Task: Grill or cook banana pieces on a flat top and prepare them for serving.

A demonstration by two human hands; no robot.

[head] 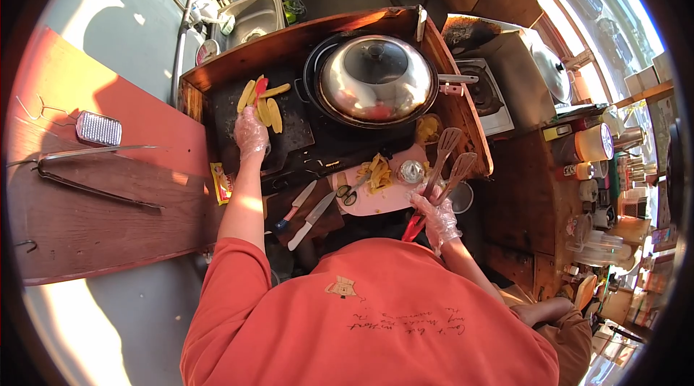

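Note:
My left hand [252, 134], in a clear plastic glove, grips a red silicone utensil [261, 86], a brush or spatula. Its head is over several long yellow slices [275, 116], apparently banana, on a dark flat griddle [295, 131]. Slotted metal tongs [448, 142] with red handles rise from my gloved right hand [440, 218], their two heads apart. Close by that hand lies a pink cutting board [355, 208], which carries yellow peels [379, 175], scissors [349, 193] and a round glass container [411, 172]. Two knives [312, 220] rest left of the board.
A large lidded wok [374, 79] stands right of the griddle, its handle over the wooden surround [458, 96]. Metal tongs [97, 155] and a grater [99, 128] lie on the left board. A gas stove [482, 96] is beyond. Someone's arm [545, 310] shows at right.

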